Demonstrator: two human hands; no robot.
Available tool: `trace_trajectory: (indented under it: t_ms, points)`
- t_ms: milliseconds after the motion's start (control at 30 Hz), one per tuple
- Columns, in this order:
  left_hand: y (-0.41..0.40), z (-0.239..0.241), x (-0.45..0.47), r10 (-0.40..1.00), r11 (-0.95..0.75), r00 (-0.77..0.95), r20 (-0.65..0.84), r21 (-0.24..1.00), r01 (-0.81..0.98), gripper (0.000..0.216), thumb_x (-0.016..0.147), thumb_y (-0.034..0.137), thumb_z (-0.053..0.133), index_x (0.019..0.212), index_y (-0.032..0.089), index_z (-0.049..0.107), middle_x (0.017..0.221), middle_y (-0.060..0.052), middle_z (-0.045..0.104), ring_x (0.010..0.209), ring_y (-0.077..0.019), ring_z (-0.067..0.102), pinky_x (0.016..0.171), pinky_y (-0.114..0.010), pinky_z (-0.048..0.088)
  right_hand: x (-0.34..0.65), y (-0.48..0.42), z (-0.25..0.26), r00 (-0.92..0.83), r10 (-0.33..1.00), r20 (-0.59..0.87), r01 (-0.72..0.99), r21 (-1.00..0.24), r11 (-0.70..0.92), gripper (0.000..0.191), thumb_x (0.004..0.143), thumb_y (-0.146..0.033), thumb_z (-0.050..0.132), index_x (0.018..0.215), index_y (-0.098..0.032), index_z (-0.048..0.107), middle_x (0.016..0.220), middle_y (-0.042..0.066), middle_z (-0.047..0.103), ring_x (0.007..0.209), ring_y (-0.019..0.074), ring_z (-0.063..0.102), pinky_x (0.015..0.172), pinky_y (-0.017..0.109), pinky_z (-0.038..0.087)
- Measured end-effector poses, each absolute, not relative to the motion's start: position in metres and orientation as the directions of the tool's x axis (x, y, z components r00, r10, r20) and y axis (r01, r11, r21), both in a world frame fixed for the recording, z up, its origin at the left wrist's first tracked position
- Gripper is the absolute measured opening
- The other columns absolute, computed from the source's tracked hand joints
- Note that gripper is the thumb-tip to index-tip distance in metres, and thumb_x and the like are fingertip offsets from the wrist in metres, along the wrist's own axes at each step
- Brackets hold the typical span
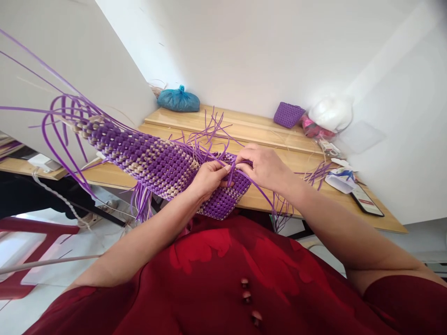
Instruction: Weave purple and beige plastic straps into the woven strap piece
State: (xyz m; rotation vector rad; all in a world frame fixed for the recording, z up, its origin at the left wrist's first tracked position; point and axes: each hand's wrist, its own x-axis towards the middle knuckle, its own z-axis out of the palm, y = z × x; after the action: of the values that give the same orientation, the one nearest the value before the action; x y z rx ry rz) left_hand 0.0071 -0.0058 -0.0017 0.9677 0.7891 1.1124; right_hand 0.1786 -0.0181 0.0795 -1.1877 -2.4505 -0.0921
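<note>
A long woven piece (146,158) of purple and cream plastic strips runs from the upper left across the table's front edge to my body. Loose purple strands stick out along its back side and curl at its far left end. My left hand (211,179) is closed on the weave near its right end, thumb and fingers pinching the edge. Close beside it, my right hand (260,165) pinches a purple strip (260,190) at the same edge. The two hands' fingertips almost meet. The exact crossing of the strips under the fingers is partly hidden.
On the wooden table (251,130) are a blue plastic bag (179,99), a small purple woven piece (288,114), a white bag (330,113), a phone (367,200) and loose purple strips (317,174). A red stool (38,246) stands at lower left.
</note>
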Motion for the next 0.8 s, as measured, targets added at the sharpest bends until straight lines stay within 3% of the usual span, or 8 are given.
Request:
trace_trajectory:
  t_ms: [133, 233, 300, 400, 467, 600, 733, 800]
  points:
    - [-0.007, -0.003, 0.01, 0.971, 0.102, 0.238, -0.017, 0.932, -0.349, 0.033, 0.062, 0.036, 0.087, 0.07, 0.012, 0.065, 0.069, 0.0, 0.059, 0.064, -0.0102, 0.053, 0.058, -0.027, 0.06, 0.17, -0.055, 0.089, -0.427, 0.679, 0.597, 0.792, -0.116, 0.599, 0.018, 0.091, -0.015, 0.056, 0.1, -0.017, 0.072, 0.105, 0.01, 0.071, 0.1, 0.0231, 0.061, 0.089, 0.036, 0.044]
    - [-0.006, -0.008, 0.013, 0.984, 0.024, 0.177, 0.032, 0.951, -0.307, 0.027, 0.069, 0.035, 0.081, 0.071, 0.013, 0.065, 0.067, 0.001, 0.058, 0.061, -0.0101, 0.052, 0.058, -0.026, 0.057, 0.162, -0.082, 0.074, -0.484, 0.79, 0.377, 0.776, -0.233, 0.586, 0.014, 0.092, -0.027, 0.062, 0.087, -0.02, 0.073, 0.079, 0.003, 0.073, 0.072, 0.0171, 0.063, 0.071, 0.03, 0.046]
    - [-0.003, -0.013, 0.014, 0.989, -0.081, 0.103, 0.107, 0.97, -0.228, 0.021, 0.074, 0.033, 0.076, 0.074, 0.014, 0.067, 0.068, 0.001, 0.061, 0.062, -0.0108, 0.053, 0.06, -0.025, 0.053, 0.161, -0.086, 0.051, -0.486, 0.824, 0.29, 0.792, -0.252, 0.556, 0.012, 0.091, -0.028, 0.066, 0.091, -0.018, 0.074, 0.079, 0.004, 0.074, 0.071, 0.0177, 0.065, 0.071, 0.03, 0.047]
    - [0.002, -0.02, 0.015, 0.964, -0.264, 0.024, 0.267, 0.962, -0.073, 0.014, 0.08, 0.029, 0.07, 0.079, 0.014, 0.071, 0.074, -0.002, 0.068, 0.068, -0.0124, 0.058, 0.066, -0.024, 0.049, 0.164, -0.072, 0.017, -0.43, 0.791, 0.434, 0.763, -0.294, 0.576, 0.016, 0.093, -0.021, 0.062, 0.105, -0.017, 0.072, 0.098, 0.006, 0.076, 0.089, 0.0189, 0.069, 0.083, 0.03, 0.05]
    - [0.003, -0.022, 0.015, 0.95, -0.312, 0.003, 0.312, 0.949, -0.041, 0.015, 0.08, 0.029, 0.07, 0.08, 0.014, 0.072, 0.077, -0.003, 0.07, 0.071, -0.0134, 0.061, 0.069, -0.025, 0.049, 0.165, -0.06, 0.004, -0.398, 0.757, 0.517, 0.735, -0.313, 0.601, 0.015, 0.094, -0.021, 0.062, 0.106, -0.019, 0.071, 0.1, 0.006, 0.075, 0.091, 0.0182, 0.069, 0.084, 0.029, 0.05]
    - [-0.001, -0.021, 0.015, 0.968, -0.247, -0.009, 0.249, 0.953, -0.178, 0.02, 0.076, 0.033, 0.074, 0.081, 0.014, 0.07, 0.076, -0.002, 0.069, 0.067, -0.0131, 0.06, 0.064, -0.025, 0.049, 0.163, -0.05, -0.003, -0.346, 0.733, 0.585, 0.713, -0.344, 0.611, 0.013, 0.09, -0.023, 0.066, 0.102, -0.02, 0.07, 0.097, 0.005, 0.073, 0.089, 0.0182, 0.067, 0.082, 0.029, 0.051]
    - [-0.006, -0.017, 0.016, 0.975, -0.212, 0.004, 0.223, 0.933, -0.291, 0.019, 0.073, 0.029, 0.076, 0.08, 0.013, 0.068, 0.076, -0.002, 0.069, 0.067, -0.0115, 0.06, 0.061, -0.022, 0.048, 0.161, -0.06, 0.01, -0.284, 0.781, 0.557, 0.706, -0.43, 0.563, 0.006, 0.089, -0.023, 0.067, 0.093, -0.021, 0.072, 0.083, 0.002, 0.072, 0.075, 0.0154, 0.066, 0.072, 0.027, 0.049]
    - [-0.007, -0.015, 0.017, 0.977, -0.199, 0.019, 0.215, 0.93, -0.308, 0.018, 0.073, 0.027, 0.076, 0.08, 0.014, 0.067, 0.073, -0.001, 0.067, 0.063, -0.0104, 0.058, 0.057, -0.021, 0.046, 0.161, -0.064, 0.025, -0.291, 0.777, 0.558, 0.705, -0.424, 0.568, 0.012, 0.091, -0.023, 0.063, 0.099, -0.021, 0.072, 0.085, 0.002, 0.073, 0.074, 0.0149, 0.065, 0.072, 0.027, 0.049]
